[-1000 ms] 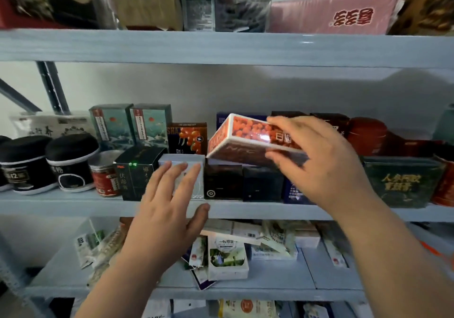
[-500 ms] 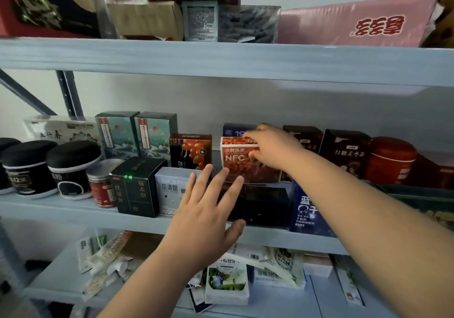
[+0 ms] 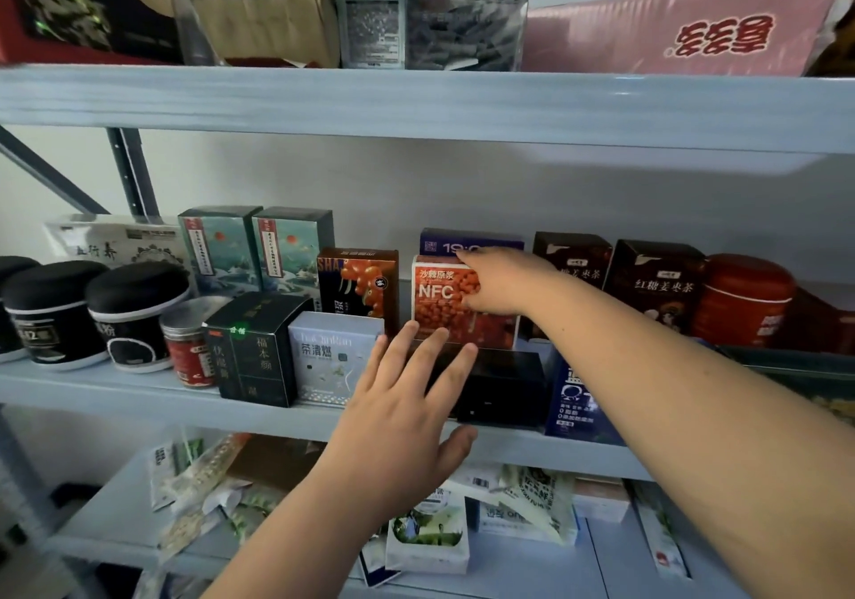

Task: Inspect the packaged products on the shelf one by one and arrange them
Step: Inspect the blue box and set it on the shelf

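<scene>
Tilted a second ago, the NFC box (image 3: pixel 444 309) now stands upright at frame centre, back row, label forward for reading. The right hand (image 3: pixel 506 281) curls round its edge, likely squaring it. The left hand (image 3: pixel 402 418) hovers below, fingers spread.

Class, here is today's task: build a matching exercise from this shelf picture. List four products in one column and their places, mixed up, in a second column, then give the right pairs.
Things
1. NFC box
2. red tin
3. black-lidded jars
4. white box

Places
A. left end of the middle shelf
B. back row, held by the right hand
C. front row, just left of the left hand
D. right of the dark tea boxes

Pairs: 1-B, 2-D, 3-A, 4-C
</scene>
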Available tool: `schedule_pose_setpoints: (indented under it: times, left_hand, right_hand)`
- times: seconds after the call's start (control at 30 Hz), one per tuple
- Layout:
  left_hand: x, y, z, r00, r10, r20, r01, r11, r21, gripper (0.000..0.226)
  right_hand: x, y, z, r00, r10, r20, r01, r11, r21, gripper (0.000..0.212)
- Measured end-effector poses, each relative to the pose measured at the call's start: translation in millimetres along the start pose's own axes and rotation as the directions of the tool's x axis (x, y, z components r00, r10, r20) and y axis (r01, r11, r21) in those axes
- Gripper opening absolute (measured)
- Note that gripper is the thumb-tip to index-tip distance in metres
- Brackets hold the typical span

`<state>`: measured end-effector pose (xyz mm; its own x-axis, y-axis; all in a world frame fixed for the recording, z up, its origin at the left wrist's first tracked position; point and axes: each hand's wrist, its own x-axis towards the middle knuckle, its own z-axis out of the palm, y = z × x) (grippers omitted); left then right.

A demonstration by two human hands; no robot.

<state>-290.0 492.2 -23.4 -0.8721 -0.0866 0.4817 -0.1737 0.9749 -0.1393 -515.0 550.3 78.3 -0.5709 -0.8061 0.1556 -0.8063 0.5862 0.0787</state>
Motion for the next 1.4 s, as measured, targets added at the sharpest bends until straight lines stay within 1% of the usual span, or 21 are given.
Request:
schedule_pose_setpoints:
  times: [0.2, 0.33, 0.53, 0.63, 0.8, 0.87, 0.93, 1.03, 1.1, 1.17, 1.23, 1.33, 1.4]
  left_hand:
    - [3.8, 7.8, -2.8, 0.999, 0.023, -0.023, -0.024, 0.999, -0.023, 0.074]
    - [3.2, 13.0, -4.1, 0.999, 0.039, -0.026, -0.041, 0.996, -0.075, 0.073]
    - [7.7, 26.0, 1.2, 0.996, 0.091, -0.025, -0.094, 0.983, -0.161, 0.073]
    - [15.0, 38.4, 2.3, 0.992, 0.122, -0.028, -0.125, 0.962, -0.242, 0.076]
    - [40.0, 72.0, -2.8, 0.987, 0.143, -0.070, -0.158, 0.923, -0.351, 0.080]
    - [54.2, 79.9, -5.9, 0.989, 0.126, -0.075, -0.146, 0.902, -0.406, 0.082]
    - [72.8, 92.9, -8.5, 0.991, 0.119, -0.064, -0.135, 0.899, -0.416, 0.084]
    - [101.6, 107.8, -7.3, 0.993, 0.117, 0.018, -0.103, 0.931, -0.350, 0.087]
    - [118.0, 112.1, -5.3, 0.987, 0.124, 0.105, -0.089, 0.954, -0.286, 0.087]
    - [128.4, 114.0, -3.8, 0.979, 0.120, 0.167, -0.075, 0.965, -0.253, 0.082]
    - [132.8, 115.0, -5.5, 0.974, 0.091, 0.206, -0.021, 0.947, -0.321, 0.075]
    - [131.1, 116.8, -14.6, 0.974, 0.042, 0.224, 0.082, 0.852, -0.517, 0.070]
    - [127.0, 118.4, -21.8, 0.979, 0.011, 0.205, 0.107, 0.825, -0.555, 0.067]
  right_hand:
    - [-34.2, 4.9, -17.8, 0.999, -0.008, -0.037, 0.008, 1.000, 0.017, 0.078]
    - [-75.8, 13.5, -26.3, 0.994, 0.041, -0.104, -0.036, 0.998, 0.048, 0.083]
    - [-154.5, 31.5, -17.4, 0.970, 0.157, -0.188, -0.142, 0.986, 0.090, 0.084]
    - [-194.8, 46.9, -4.1, 0.941, 0.249, -0.228, -0.232, 0.968, 0.096, 0.082]
    - [-246.5, 81.4, 18.3, 0.876, 0.415, -0.246, -0.402, 0.910, 0.102, 0.080]
    - [-252.7, 92.6, 26.2, 0.868, 0.440, -0.229, -0.431, 0.898, 0.093, 0.079]
    - [-258.0, 106.2, 31.2, 0.868, 0.458, -0.194, -0.450, 0.889, 0.086, 0.077]
    - [-263.6, 123.3, 36.0, 0.870, 0.463, -0.169, -0.455, 0.886, 0.088, 0.071]
    - [-266.7, 131.3, 39.3, 0.874, 0.448, -0.190, -0.435, 0.894, 0.109, 0.068]
    - [-267.3, 138.6, 42.8, 0.881, 0.418, -0.219, -0.404, 0.908, 0.110, 0.066]
    - [-265.2, 145.6, 44.3, 0.894, 0.393, -0.214, -0.378, 0.920, 0.108, 0.068]
    - [-262.3, 151.8, 43.9, 0.907, 0.380, -0.180, -0.358, 0.922, 0.145, 0.074]
    - [-262.4, 154.8, 43.0, 0.913, 0.365, -0.183, -0.331, 0.924, 0.191, 0.078]
